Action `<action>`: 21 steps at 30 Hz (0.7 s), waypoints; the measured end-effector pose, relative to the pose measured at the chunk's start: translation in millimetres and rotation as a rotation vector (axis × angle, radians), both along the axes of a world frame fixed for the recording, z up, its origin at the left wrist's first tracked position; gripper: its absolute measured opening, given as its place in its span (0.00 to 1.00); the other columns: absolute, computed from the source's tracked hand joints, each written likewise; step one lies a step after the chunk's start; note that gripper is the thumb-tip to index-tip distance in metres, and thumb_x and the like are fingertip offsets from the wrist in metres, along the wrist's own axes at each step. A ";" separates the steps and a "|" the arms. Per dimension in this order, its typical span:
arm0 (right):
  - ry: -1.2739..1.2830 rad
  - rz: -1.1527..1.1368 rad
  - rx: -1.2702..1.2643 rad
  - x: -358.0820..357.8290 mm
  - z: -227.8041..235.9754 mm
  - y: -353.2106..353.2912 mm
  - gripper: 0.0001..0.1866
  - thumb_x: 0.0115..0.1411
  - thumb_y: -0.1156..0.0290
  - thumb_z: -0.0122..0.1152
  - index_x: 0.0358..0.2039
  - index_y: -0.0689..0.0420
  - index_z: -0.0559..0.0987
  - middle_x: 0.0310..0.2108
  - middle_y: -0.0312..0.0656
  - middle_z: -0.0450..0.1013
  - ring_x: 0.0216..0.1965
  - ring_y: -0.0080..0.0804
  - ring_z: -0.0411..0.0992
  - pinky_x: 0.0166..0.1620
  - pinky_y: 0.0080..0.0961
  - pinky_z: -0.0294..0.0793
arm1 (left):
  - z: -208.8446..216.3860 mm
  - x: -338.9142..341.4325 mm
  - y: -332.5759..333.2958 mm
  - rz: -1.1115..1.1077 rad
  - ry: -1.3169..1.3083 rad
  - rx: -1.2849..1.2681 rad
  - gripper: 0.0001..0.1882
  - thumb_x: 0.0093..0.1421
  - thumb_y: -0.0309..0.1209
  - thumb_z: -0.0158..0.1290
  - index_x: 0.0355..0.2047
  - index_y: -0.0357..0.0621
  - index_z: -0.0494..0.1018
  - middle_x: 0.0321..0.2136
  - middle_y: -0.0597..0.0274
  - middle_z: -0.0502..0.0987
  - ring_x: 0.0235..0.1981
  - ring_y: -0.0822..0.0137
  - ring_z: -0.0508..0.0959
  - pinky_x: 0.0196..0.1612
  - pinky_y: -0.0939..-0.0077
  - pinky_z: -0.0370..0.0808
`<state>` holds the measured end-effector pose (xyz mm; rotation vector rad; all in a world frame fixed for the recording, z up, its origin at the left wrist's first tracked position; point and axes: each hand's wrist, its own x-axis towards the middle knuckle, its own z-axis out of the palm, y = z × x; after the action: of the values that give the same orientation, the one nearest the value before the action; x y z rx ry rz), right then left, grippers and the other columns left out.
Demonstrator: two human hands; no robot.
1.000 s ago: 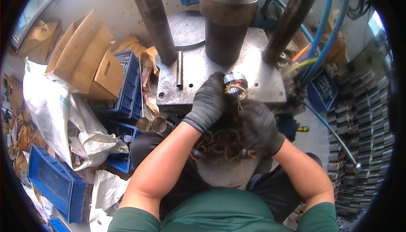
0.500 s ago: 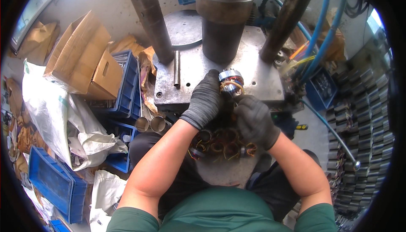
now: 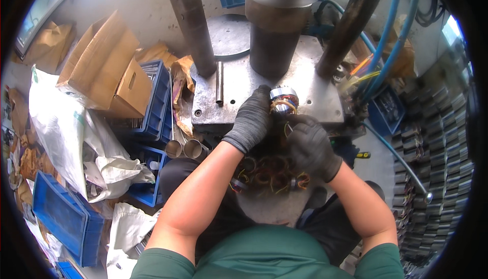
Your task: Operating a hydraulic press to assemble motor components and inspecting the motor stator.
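Now, wound coil part: a small round motor winding point(image 3: 283, 98) with copper wire and coloured leads stands on the grey press plate point(image 3: 239, 83), likely set there to sit under the ram point(image 3: 277, 30).
Left hand point(image 3: 251, 121): gloved, fingers curled against the part's side, steadying it.
Right hand point(image 3: 310, 144): gloved, loosely closed just below the part; what it pinches I cannot tell.
Lap: more windings point(image 3: 269, 172) wait within reach.
Packages: brown cardboard boxes point(image 3: 101, 70) and blue crates point(image 3: 155, 101) to the left, white sacks point(image 3: 56, 126) below them; no labels are legible.

Pale concrete floor point(image 3: 152, 4), bright window point(image 3: 46, 12) upper left, cardboard boxes point(image 3: 101, 65), blue crates point(image 3: 66, 218), white sacks point(image 3: 56, 126)
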<state>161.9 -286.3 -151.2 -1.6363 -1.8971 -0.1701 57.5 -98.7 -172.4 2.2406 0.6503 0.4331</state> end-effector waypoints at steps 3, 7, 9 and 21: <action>0.050 0.027 -0.024 0.3 5.2 1.2 0.08 0.48 0.74 0.61 0.31 0.59 0.78 0.35 0.50 0.77 0.55 0.57 0.76 0.61 0.50 0.73 | -2.3 1.6 1.5 -0.008 -0.021 0.032 0.36 0.54 0.38 0.72 0.54 0.38 0.64 0.42 0.38 0.82 0.47 0.42 0.84 0.49 0.53 0.80; 0.033 0.000 -0.060 -3.7 7.8 2.1 0.08 0.48 0.74 0.61 0.30 0.61 0.78 0.35 0.52 0.76 0.53 0.58 0.76 0.60 0.51 0.74 | 0.3 0.3 0.1 -0.003 0.010 -0.005 0.36 0.54 0.38 0.72 0.55 0.38 0.65 0.43 0.38 0.82 0.47 0.41 0.84 0.50 0.52 0.80; 0.046 -0.003 -0.052 -4.9 8.4 3.5 0.08 0.48 0.74 0.61 0.30 0.61 0.78 0.35 0.53 0.76 0.53 0.59 0.76 0.60 0.50 0.74 | 2.9 0.0 -0.2 0.012 0.022 0.006 0.36 0.54 0.39 0.72 0.55 0.38 0.65 0.43 0.38 0.82 0.48 0.42 0.84 0.50 0.52 0.80; 0.060 -0.003 -0.058 -6.8 11.6 1.6 0.08 0.49 0.74 0.61 0.30 0.62 0.77 0.33 0.53 0.75 0.51 0.59 0.76 0.58 0.50 0.76 | 7.7 2.9 -1.4 0.024 0.065 -0.043 0.37 0.52 0.39 0.74 0.54 0.37 0.65 0.44 0.39 0.82 0.49 0.45 0.84 0.51 0.55 0.80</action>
<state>155.1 -284.7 -139.6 -1.6633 -1.8704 -0.0668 60.4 -100.1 -164.7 2.2155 0.7148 0.3560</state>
